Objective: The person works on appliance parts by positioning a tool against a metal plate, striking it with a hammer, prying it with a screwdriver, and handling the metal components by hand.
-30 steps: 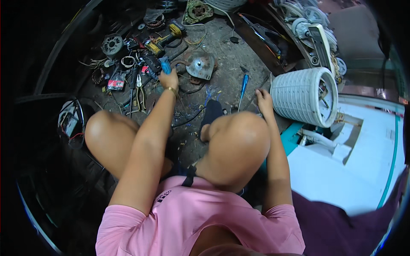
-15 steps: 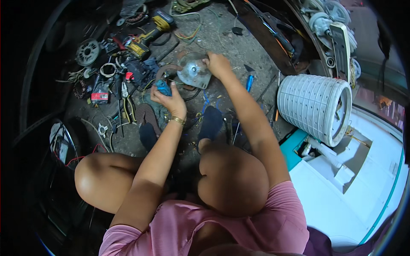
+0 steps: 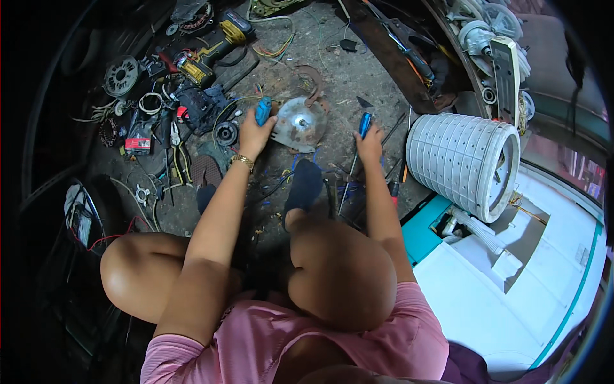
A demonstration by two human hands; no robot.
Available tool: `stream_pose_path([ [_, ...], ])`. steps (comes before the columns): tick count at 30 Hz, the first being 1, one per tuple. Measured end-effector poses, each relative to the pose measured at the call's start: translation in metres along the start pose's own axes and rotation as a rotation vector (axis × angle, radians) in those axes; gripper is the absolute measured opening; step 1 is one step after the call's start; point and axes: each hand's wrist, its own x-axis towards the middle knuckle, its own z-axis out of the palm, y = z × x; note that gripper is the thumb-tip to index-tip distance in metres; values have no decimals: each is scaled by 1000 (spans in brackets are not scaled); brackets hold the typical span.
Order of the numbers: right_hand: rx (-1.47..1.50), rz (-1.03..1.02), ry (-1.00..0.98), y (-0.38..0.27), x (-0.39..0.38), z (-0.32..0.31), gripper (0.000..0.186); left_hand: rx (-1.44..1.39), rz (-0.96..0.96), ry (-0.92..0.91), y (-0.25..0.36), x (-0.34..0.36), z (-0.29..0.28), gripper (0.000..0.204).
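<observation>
Since half a second earlier, the right hand (image 3: pixel 369 142) has been taken off the round metal plate (image 3: pixel 299 123) and brought to a blue-handled screwdriver (image 3: pixel 365 125) on the right, while the plate has been turned, its rusty curved bracket (image 3: pixel 312 83) swung from the left to the far side.

In the head view, a blue object (image 3: pixel 263 111) (its exact kind cannot be made out) is gripped in the left hand (image 3: pixel 256 134), held upright beside the plate's left edge, perhaps so that the plate can be steadied by the thumb. The screwdriver's handle is met by the right fingers; whether they are closed on it cannot be told. Its shaft is pointed back toward the near side, an angle by which the handle is presumably left easy to reach.

The plate is set on the floor just beyond a dark-socked foot (image 3: pixel 306 185), likely for access by both hands. A yellow drill (image 3: pixel 208 54) and pliers (image 3: pixel 181 153) are laid to the left, apparently within reach, and a white perforated tub (image 3: pixel 457 163) is rested on its side at right.
</observation>
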Motion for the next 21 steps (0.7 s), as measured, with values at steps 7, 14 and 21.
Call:
stream_pose_path([
  [7,329,-305,341,-8,31,-73,70,397,112,39,27,19,-20,78],
  [14,1232,-822,466,-134,-9,-303,41,197,360,-228,40,2,20,52],
  [21,1429,-859,557,-179,-15,-295,46,369,210,-181,64,13,36,45],
])
